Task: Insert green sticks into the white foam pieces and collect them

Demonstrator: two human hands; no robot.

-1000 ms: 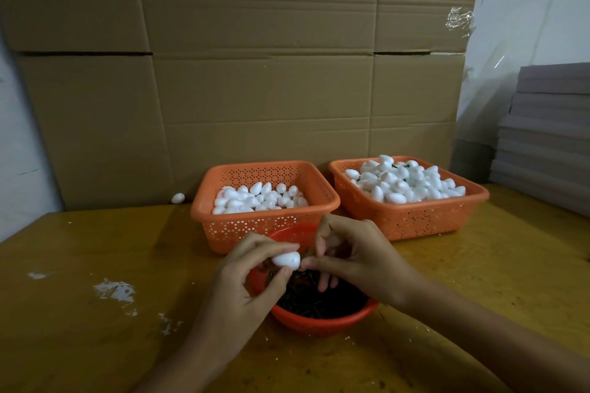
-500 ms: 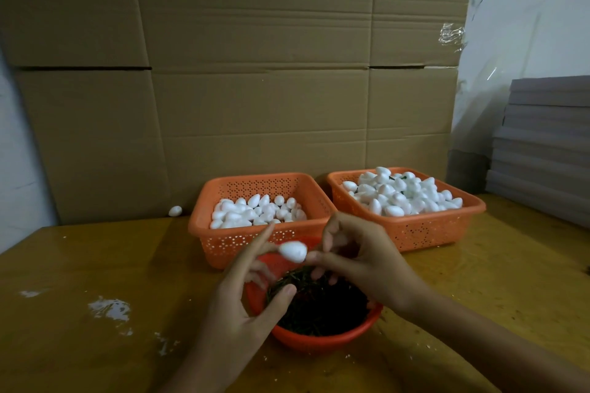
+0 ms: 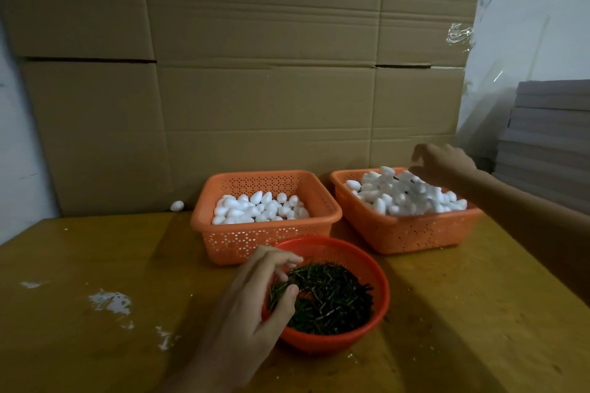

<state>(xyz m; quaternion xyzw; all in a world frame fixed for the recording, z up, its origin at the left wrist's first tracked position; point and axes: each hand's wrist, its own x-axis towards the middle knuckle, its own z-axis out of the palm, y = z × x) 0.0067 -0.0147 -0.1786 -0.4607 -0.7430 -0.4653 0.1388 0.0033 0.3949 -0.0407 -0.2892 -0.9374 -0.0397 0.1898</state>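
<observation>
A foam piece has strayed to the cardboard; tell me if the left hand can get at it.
Probably yes: the foam piece lies uncovered left of the basket, only bare table between it and the left hand.

Left hand (image 3: 255, 293) near, fingers (image 3: 281, 260) loose; right hand (image 3: 442, 163) outstretched.

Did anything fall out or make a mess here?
Yes. One white foam piece lies alone on the table by the cardboard, outside the left basket. White smears mark the wood nearer the camera.
</observation>
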